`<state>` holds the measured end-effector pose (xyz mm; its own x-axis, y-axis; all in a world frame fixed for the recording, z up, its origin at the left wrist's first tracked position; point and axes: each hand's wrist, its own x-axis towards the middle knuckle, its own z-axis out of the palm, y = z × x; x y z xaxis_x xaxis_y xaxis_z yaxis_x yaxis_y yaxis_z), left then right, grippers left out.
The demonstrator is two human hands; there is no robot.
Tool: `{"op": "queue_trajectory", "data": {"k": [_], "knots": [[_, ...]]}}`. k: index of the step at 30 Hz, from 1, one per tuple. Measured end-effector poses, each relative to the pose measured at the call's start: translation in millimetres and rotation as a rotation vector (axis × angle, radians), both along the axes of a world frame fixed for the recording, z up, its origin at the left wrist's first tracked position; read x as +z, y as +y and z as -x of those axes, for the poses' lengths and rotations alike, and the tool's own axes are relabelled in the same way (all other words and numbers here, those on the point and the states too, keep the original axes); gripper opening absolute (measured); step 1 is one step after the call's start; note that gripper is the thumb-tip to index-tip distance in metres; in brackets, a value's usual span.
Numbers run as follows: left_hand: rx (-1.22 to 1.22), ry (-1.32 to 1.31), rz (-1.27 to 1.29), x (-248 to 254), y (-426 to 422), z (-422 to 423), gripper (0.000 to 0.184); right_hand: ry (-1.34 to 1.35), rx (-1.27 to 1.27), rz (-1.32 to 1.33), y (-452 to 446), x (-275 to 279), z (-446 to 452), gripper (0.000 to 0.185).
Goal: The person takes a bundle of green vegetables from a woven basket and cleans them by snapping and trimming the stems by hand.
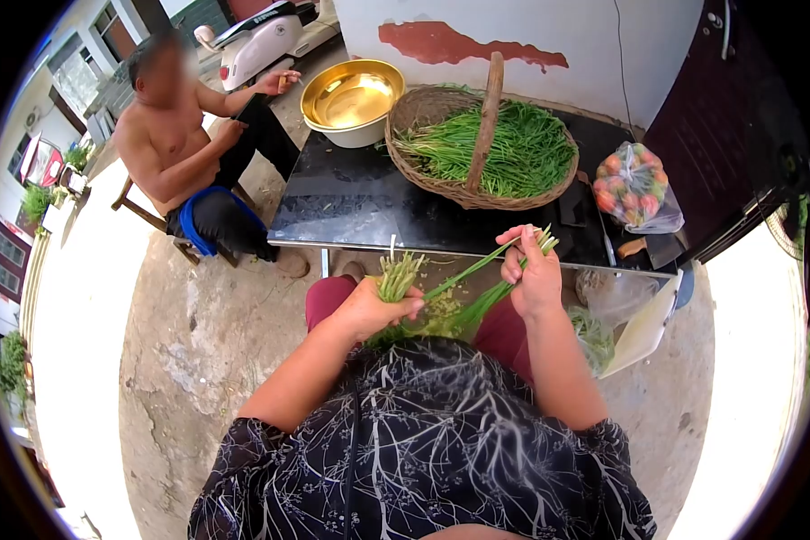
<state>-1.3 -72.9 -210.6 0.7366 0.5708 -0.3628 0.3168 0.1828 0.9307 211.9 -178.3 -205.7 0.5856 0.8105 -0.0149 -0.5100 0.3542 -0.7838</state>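
A thick bunch of green stems [400, 275], cut ends up, is gripped in my left hand [375, 309]. My right hand [537, 276] pinches a smaller bunch of thin green stalks [490, 304] near their pale ends, and their leaves hang down over my lap. One long stalk stretches between the two hands. Beyond them, a wicker basket [405, 171] with a wooden handle stands on the black table [333, 202], heaped with the same kind of long leafy greens [531, 148].
Left of the basket sits a gold basin [351, 94] in a white one. A bag of red fruit or vegetables [630, 184] and a knife [634, 246] lie at the table's right. A seated person [175, 144] is at the left. Plastic bags [594, 337] are below the table.
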Motion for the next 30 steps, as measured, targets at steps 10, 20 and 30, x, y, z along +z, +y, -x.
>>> {"op": "queue_trajectory", "data": {"k": [10,20,30], "knots": [[0.011,-0.01,-0.032,-5.6,12.4,6.5,0.011,0.041,-0.213,-0.109,-9.0,7.9,-15.6,0.022],[0.642,-0.178,0.256,-37.8,43.1,12.1,0.01,-0.87,-0.088,-0.283,-18.5,47.5,34.5,0.019],[-0.039,-0.492,0.269,-2.3,8.2,1.7,0.059,-0.592,0.273,0.247,9.8,19.8,62.2,0.015]]}}
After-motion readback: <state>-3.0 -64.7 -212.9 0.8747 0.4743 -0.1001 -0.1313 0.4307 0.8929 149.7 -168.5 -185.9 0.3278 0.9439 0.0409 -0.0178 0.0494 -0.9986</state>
